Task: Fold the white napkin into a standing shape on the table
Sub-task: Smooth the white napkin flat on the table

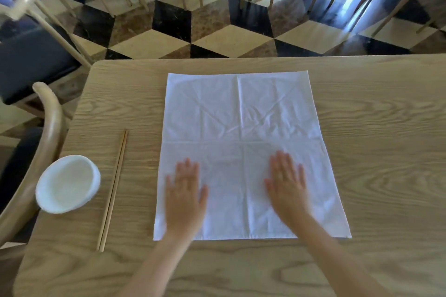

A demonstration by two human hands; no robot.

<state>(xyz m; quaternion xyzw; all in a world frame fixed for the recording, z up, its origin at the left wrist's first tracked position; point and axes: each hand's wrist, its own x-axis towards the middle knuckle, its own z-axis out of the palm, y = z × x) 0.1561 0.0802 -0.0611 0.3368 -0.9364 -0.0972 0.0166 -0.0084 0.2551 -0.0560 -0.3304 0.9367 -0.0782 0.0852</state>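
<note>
The white napkin (239,128) lies spread flat as a square on the wooden table (374,128), creased with old fold lines crossing at its middle. My left hand (185,195) rests palm down on the napkin's near left part, fingers spread. My right hand (287,185) lies flat on the near right part, fingers apart too. Both hands look a little blurred. Neither hand grips any cloth.
A pair of wooden chopsticks (113,190) lies left of the napkin, pointing away from me. A white bowl (67,184) sits at the table's left edge. A curved chair back (48,128) stands beside that edge. More chairs stand on the chequered floor beyond.
</note>
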